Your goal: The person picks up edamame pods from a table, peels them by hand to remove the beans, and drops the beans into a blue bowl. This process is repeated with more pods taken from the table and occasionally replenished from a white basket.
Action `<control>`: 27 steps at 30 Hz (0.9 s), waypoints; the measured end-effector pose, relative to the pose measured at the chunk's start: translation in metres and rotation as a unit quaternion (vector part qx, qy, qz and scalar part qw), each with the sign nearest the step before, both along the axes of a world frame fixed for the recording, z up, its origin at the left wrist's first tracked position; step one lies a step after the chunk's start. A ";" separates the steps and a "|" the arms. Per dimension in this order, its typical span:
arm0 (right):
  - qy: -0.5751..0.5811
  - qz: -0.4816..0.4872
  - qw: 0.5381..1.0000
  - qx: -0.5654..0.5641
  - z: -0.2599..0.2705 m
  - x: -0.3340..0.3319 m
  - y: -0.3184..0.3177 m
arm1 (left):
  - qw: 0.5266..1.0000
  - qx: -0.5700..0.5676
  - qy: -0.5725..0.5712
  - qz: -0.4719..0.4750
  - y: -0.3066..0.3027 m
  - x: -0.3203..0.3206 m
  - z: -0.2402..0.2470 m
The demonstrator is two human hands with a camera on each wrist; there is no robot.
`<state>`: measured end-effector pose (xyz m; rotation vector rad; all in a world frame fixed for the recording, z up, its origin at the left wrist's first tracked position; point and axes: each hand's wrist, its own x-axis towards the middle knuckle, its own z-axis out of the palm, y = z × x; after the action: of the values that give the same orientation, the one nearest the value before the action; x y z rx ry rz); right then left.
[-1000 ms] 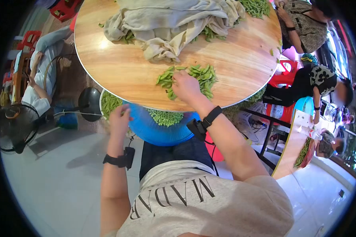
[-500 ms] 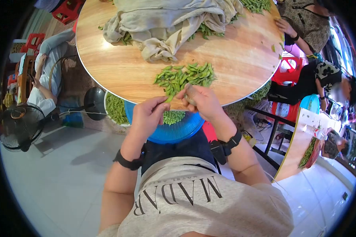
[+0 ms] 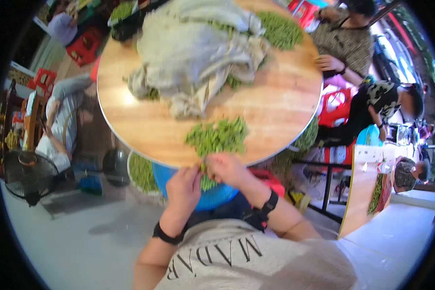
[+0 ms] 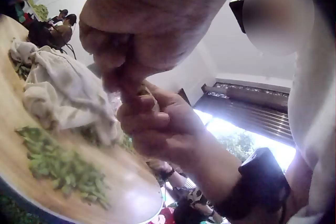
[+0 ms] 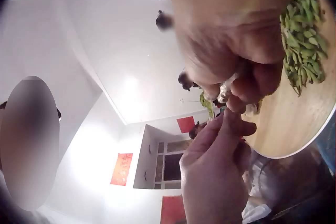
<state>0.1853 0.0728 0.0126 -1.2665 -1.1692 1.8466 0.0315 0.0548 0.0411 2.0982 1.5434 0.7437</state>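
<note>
Above the near edge of the round table, the left hand (image 3: pixel 182 189) and the right hand (image 3: pixel 227 170) meet at the fingertips, pinching a small green pod (image 3: pixel 203 166) between them. In the right wrist view, a pale, shiny thing (image 5: pixel 226 90) shows at the curled fingers of the right hand (image 5: pixel 236 40), touching the left hand (image 5: pixel 215 163); what it is I cannot tell. A pile of green pods (image 3: pixel 217 137) lies just beyond the hands. Under them, a blue basin (image 3: pixel 217 197) holds light green beans, partly hidden.
The round wooden table (image 3: pixel 147 128) bears a crumpled beige cloth (image 3: pixel 188 53) over pods and another green heap (image 3: pixel 281 30). A white-rimmed container of pods (image 3: pixel 142 171) stands left of the basin, a black fan (image 3: pixel 31 178) farther left. Several people sit around.
The right hand has come back from the pod pile and the left hand has risen from the side to meet it. The head view has shifted, so the table sits lower in it.
</note>
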 end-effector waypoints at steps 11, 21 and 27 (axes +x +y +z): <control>-0.126 -0.068 0.973 0.178 0.025 -0.029 -0.014 | 0.955 -0.120 -0.258 0.082 -0.019 -0.010 -0.021; -0.240 -0.055 0.920 0.304 0.015 -0.048 -0.027 | 0.779 -0.334 -0.512 0.141 -0.014 -0.022 -0.019; -0.140 -0.034 0.972 0.186 -0.011 -0.044 -0.031 | 0.769 -0.427 -0.467 0.086 -0.005 -0.054 -0.022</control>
<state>0.1415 0.0422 0.0015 -1.3505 -1.5169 1.3442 -0.0221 0.0500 0.0195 0.6993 1.1195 0.7516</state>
